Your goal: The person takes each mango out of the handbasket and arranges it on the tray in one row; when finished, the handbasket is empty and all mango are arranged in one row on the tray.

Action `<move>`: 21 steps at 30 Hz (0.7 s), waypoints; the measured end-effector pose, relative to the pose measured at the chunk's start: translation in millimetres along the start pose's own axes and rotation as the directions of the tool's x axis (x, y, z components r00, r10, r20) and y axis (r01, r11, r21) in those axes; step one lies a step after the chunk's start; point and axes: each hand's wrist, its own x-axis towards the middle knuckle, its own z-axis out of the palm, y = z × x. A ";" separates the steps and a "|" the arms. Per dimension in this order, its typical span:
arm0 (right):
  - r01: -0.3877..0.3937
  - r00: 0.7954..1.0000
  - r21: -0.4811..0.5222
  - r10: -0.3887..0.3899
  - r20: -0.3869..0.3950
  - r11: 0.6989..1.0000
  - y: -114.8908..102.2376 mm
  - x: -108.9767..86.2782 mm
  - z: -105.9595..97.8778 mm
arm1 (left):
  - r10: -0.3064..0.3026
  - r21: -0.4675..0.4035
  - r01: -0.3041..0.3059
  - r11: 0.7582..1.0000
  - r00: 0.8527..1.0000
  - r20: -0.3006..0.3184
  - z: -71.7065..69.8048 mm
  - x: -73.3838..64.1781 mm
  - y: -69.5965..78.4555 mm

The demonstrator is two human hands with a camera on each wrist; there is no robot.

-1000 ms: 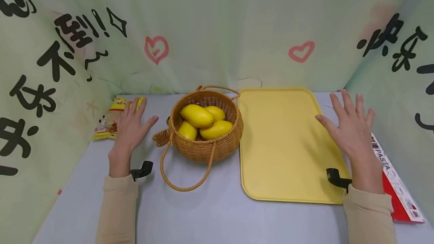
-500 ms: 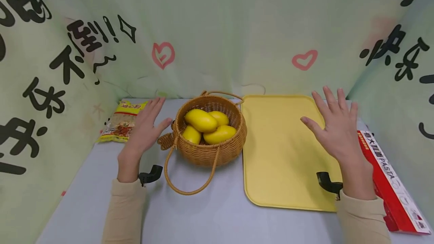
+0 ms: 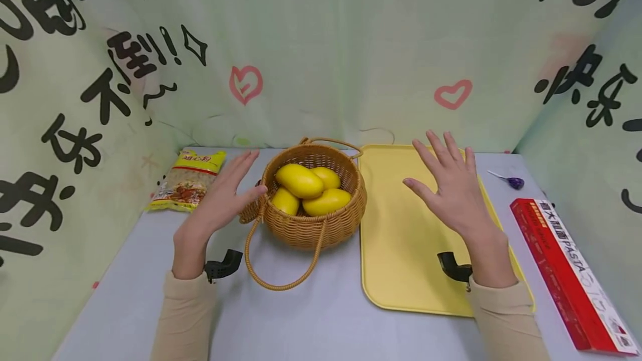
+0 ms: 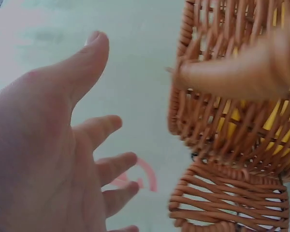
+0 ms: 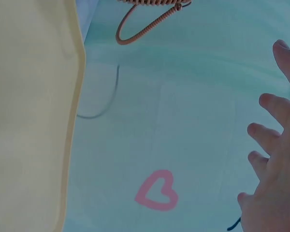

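Observation:
A round wicker basket (image 3: 301,233) stands left of the tray, holding several yellow mangoes (image 3: 299,181); one looped handle droops over its front. My left hand (image 3: 220,196) is just left of the basket, fingers extended and thumb overlapping its rim in the head view. In the left wrist view that hand (image 4: 53,145) is apart from the woven wall (image 4: 232,111), with nothing in its grasp. Over the yellow tray (image 3: 396,272) hovers my right hand (image 3: 453,188), fingers spread and holding nothing. The right wrist view shows its fingers (image 5: 266,137) stretched out beside the tray's edge.
A yellow snack bag (image 3: 185,183) lies at the back left, behind the left hand. On the right are a long red PASTA box (image 3: 567,277) and a small purple item with a thin stick (image 3: 514,183). Printed curtains (image 3: 321,71) enclose the table.
My right hand has moved left from the tray's right edge to over the tray, uncovering the pasta box and purple item. The left hand has shifted right toward the basket. The view has tilted slightly.

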 end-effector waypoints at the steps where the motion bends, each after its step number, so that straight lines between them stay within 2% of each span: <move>1: 0.011 1.000 0.006 -0.011 0.003 1.000 -2.6 2.0 2.7 | -0.001 0.003 0.001 1.000 1.000 0.008 -1.1 -1.4 1.4; 5: 0.045 0.999 0.039 -0.046 0.025 0.998 -14.5 10.0 14.5 | -0.007 0.013 0.006 1.000 1.000 0.024 -0.4 -3.1 6.0; 14: 0.113 0.991 0.109 -0.121 0.063 0.988 -42.3 25.0 37.8 | 0.017 0.029 -0.018 0.999 0.999 0.028 16.0 3.0 10.0; 21: 0.146 0.979 0.156 -0.165 0.120 0.977 -63.5 34.5 54.0 | 0.022 -0.033 -0.020 0.999 0.997 0.070 24.7 7.5 10.6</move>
